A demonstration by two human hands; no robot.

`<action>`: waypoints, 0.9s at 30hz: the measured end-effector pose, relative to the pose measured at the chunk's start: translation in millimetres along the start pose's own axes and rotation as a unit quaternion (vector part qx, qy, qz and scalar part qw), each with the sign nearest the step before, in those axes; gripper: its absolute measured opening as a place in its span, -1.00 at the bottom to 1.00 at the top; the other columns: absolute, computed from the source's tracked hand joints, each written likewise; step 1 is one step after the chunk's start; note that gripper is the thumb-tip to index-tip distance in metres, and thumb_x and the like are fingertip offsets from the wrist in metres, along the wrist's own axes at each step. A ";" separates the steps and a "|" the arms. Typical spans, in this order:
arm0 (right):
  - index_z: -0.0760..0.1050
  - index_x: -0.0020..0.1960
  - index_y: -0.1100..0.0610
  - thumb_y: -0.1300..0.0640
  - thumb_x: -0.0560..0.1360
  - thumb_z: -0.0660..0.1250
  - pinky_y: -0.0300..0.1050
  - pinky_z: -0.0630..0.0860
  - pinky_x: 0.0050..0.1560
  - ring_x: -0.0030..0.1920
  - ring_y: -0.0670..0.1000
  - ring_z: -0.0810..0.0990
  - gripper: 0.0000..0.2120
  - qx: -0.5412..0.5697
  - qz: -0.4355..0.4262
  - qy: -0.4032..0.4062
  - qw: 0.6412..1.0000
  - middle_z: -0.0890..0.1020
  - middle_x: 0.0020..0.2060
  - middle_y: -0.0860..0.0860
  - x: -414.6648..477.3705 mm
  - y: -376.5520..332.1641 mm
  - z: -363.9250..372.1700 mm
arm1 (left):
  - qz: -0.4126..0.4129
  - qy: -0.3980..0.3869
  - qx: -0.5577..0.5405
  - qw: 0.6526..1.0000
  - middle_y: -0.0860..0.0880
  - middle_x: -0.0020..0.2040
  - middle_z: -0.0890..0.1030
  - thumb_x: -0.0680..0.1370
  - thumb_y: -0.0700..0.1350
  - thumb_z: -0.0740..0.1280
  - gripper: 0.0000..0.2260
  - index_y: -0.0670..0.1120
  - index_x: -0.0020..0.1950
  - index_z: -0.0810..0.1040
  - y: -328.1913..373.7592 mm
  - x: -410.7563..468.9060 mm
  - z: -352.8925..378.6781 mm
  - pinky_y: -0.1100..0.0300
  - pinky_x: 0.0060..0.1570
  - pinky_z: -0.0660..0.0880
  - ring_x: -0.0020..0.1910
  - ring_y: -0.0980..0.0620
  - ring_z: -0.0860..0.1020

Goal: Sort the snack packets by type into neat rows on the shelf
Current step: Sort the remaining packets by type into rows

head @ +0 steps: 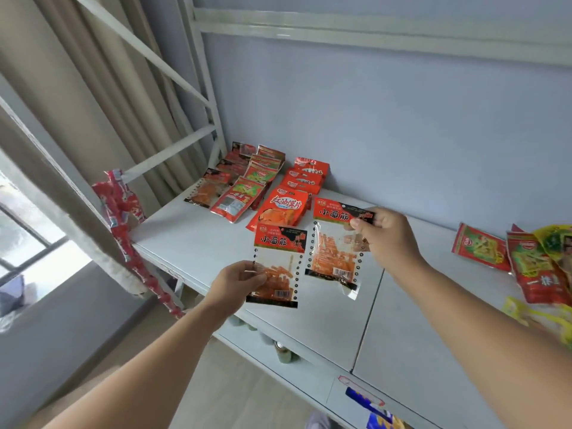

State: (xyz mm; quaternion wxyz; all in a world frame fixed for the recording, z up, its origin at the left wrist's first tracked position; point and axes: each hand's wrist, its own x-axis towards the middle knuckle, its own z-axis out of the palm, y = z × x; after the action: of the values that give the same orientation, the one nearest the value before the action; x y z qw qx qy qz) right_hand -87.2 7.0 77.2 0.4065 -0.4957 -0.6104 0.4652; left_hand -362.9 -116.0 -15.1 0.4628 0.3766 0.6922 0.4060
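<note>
Here, far left: sorted rows overlap at back corner of shelf, seemingly one type each. Left hand pinches lower left edge of clear-window packet, held above shelf front. Right hand pinches top corner of matching packet just beside it; likely paired as same type, bound for new row. Far right: unsorted pile waits, well apart.

A pale blue-grey wall stood behind the white metal shelf. A beige curtain hung at the left, beside a window that let in bright daylight. Light wood-toned floor showed below.
</note>
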 end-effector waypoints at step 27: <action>0.65 -0.12 -0.07 0.08 0.56 0.41 -0.11 0.61 -0.13 -0.16 -0.16 0.72 -0.90 -0.023 -0.001 0.007 1.000 0.74 -0.17 -0.21 177.0 16.6 162.9 | -0.031 0.043 0.112 0.992 0.07 -0.17 0.76 0.59 -0.16 0.45 -0.94 -0.01 0.02 0.65 -11.4 175.7 -174.0 0.28 -0.13 0.58 -0.19 0.13 0.72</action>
State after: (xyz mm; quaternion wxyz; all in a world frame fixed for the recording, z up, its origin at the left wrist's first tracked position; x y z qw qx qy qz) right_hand -270.9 155.5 28.8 0.3995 -0.5075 -0.6185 0.4476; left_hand -579.9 0.0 -42.2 0.4000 0.3865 0.7639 0.3270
